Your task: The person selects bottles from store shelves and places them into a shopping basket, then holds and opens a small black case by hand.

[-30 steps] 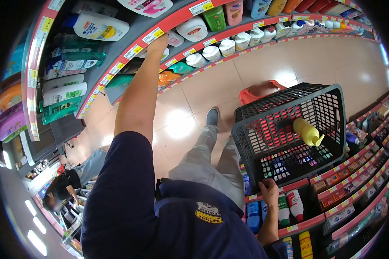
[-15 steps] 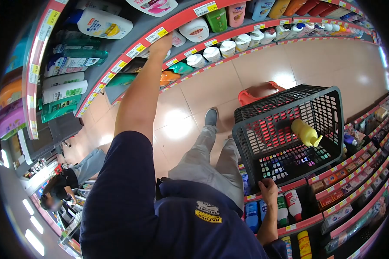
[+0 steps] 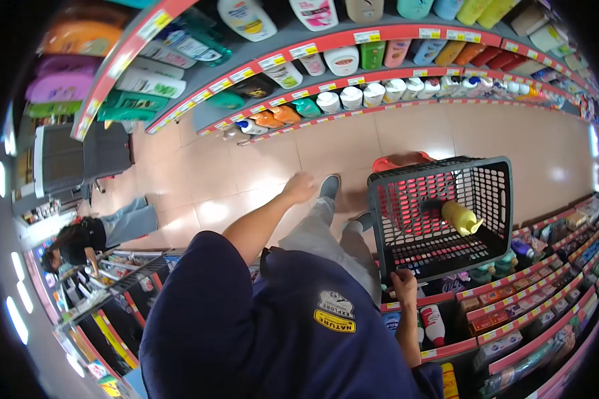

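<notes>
My right hand point(image 3: 404, 284) grips the near edge of a black shopping basket point(image 3: 439, 274) with slotted walls. Inside it, a yellow pump bottle point(image 3: 460, 218) lies tilted against the wall. A red handle part point(image 3: 379, 164) shows beyond the basket's far side. My left hand point(image 3: 301, 188) hangs over the floor in front of my legs, away from the shelf; its fingers are blurred, and I make out nothing in them.
Curved shelves with red price rails point(image 3: 326, 45) hold several bottles, including a white one point(image 3: 341, 61) and a green one point(image 3: 373, 54). Lower shelves point(image 3: 512, 319) with boxes stand at right. Another person point(image 3: 86, 239) is at far left beside a rack.
My left hand has come down from the shelf toward my body. The view has shifted, and the basket with the yellow bottle stays by my right hand.
</notes>
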Available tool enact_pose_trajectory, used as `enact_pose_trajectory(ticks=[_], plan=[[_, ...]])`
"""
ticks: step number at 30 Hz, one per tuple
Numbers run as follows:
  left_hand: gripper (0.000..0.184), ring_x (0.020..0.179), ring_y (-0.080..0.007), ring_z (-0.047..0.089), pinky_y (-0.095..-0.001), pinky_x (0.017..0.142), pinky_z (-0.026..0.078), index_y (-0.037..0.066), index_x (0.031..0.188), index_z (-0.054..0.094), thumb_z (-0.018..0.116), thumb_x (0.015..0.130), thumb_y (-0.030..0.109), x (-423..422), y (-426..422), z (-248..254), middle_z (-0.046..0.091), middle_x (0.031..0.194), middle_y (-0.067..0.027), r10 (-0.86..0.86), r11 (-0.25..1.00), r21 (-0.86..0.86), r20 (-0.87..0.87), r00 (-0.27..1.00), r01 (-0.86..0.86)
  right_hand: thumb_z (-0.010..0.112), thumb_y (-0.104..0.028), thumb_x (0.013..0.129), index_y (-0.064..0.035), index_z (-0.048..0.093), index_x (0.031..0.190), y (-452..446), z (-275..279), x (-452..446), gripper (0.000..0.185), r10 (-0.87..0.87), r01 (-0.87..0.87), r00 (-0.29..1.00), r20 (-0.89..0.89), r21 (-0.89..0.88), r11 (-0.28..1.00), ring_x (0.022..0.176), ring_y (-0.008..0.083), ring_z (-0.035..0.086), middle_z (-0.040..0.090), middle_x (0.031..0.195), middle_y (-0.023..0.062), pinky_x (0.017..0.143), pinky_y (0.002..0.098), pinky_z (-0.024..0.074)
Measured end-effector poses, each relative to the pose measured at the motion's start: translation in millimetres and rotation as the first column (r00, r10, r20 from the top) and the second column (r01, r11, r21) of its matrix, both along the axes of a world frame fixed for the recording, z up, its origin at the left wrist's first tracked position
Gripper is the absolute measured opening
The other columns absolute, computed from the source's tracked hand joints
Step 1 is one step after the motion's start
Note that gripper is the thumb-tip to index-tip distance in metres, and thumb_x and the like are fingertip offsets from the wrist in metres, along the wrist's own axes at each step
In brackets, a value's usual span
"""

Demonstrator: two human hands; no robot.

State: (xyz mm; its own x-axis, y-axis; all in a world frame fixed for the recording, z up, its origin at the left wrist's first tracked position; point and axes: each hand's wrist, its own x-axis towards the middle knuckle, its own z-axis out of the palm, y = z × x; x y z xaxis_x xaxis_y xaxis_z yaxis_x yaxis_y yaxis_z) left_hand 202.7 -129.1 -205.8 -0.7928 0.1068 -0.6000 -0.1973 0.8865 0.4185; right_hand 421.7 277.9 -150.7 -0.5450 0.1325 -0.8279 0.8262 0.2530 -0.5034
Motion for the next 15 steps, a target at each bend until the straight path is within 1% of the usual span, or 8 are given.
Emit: enact_pose_trajectory(ticks=[1,3,6,9,10,11,12,15], plan=[[0.048,0.111,-0.039,0.056,-0.0445,0.097,0.044,-0.001,0.11,0.062,0.058,0.085,0.039,23,-16,-4,0.06,0.117,-0.0238,0.002,1.0,-0.028,0.167,0.986,0.003,0.066,-0.011,0.086,0.0102,0.055,0.107,1,-3,4,0.031,-0.017,0.016,0.999,-0.036,-0.034,0.999,0.061,0.023,0.067,0.067,0.088,0.0199,0.046,0.0303,0.0551],[0.052,0.111,-0.0383,0.058,-0.0441,0.095,0.046,-0.003,0.108,0.064,0.054,0.087,0.043,72,-48,-12,0.061,0.116,-0.0244,0.006,0.996,-0.089,0.262,0.965,0.018,0.065,-0.01,0.087,0.0142,0.053,0.11,3,-9,7,0.036,-0.068,0.057,0.994,-0.085,-0.12,0.991,0.069,0.0254,0.068,0.065,0.093,0.0222,0.049,0.0317,0.058],[0.048,0.105,-0.0391,0.061,-0.0449,0.092,0.047,-0.003,0.096,0.069,0.053,0.085,0.04,124,-78,-9,0.064,0.107,-0.0258,0.052,0.99,-0.143,0.232,0.971,-0.018,0.065,-0.01,0.087,0.0156,0.051,0.113,9,-16,9,0.039,-0.009,-0.007,0.995,-0.101,-0.152,0.988,0.076,0.0264,0.068,0.064,0.099,0.0236,0.051,0.0334,0.0599],[0.052,0.11,-0.0364,0.059,-0.0411,0.096,0.046,-0.001,0.107,0.068,0.055,0.084,0.044,130,-80,4,0.064,0.114,-0.0228,0.114,0.987,-0.141,0.326,0.939,-0.071,0.068,-0.015,0.084,0.0093,0.06,0.103,9,-12,10,0.032,0.018,-0.025,0.995,-0.101,-0.064,0.998,0.073,0.0258,0.068,0.067,0.089,0.0191,0.054,0.0338,0.0567],[0.051,0.112,-0.0339,0.059,-0.0397,0.097,0.046,0.0,0.109,0.067,0.058,0.084,0.044,134,-84,-9,0.064,0.117,-0.02,0.127,0.989,-0.114,0.276,0.953,-0.099,0.069,-0.017,0.083,0.0088,0.061,0.101,11,-25,14,0.032,0.067,-0.073,0.989,-0.129,-0.042,0.996,0.074,0.0261,0.069,0.068,0.088,0.0186,0.058,0.0344,0.0563],[0.051,0.113,-0.0322,0.058,-0.0392,0.098,0.046,0.002,0.11,0.067,0.06,0.083,0.044,128,-81,-12,0.063,0.119,-0.0184,0.147,0.988,-0.098,0.309,0.939,-0.122,0.07,-0.02,0.082,0.0083,0.063,0.098,17,-52,28,0.034,0.14,-0.125,0.968,-0.208,0.083,0.989,0.077,0.0259,0.07,0.069,0.087,0.0184,0.065,0.0353,0.0553],[0.049,0.11,-0.0323,0.06,-0.039,0.096,0.046,0.002,0.108,0.067,0.061,0.082,0.044,123,-80,-21,0.064,0.116,-0.0188,0.141,0.99,-0.062,0.285,0.948,-0.129,0.071,-0.022,0.081,0.007,0.064,0.098,16,-53,27,0.034,0.146,-0.13,0.982,-0.124,0.128,0.983,0.082,0.0266,0.07,0.07,0.09,0.0189,0.072,0.0355,0.0545],[0.047,0.106,-0.0326,0.062,-0.0377,0.094,0.048,0.003,0.109,0.067,0.063,0.082,0.041,80,-65,-30,0.066,0.113,-0.0189,0.123,0.991,0.011,0.289,0.949,-0.132,0.071,-0.022,0.081,0.0045,0.062,0.098,-2,-21,25,0.032,-0.098,0.109,0.988,-0.115,0.09,0.99,0.079,0.028,0.068,0.069,0.085,0.0173,0.074,0.0375,0.0535]])
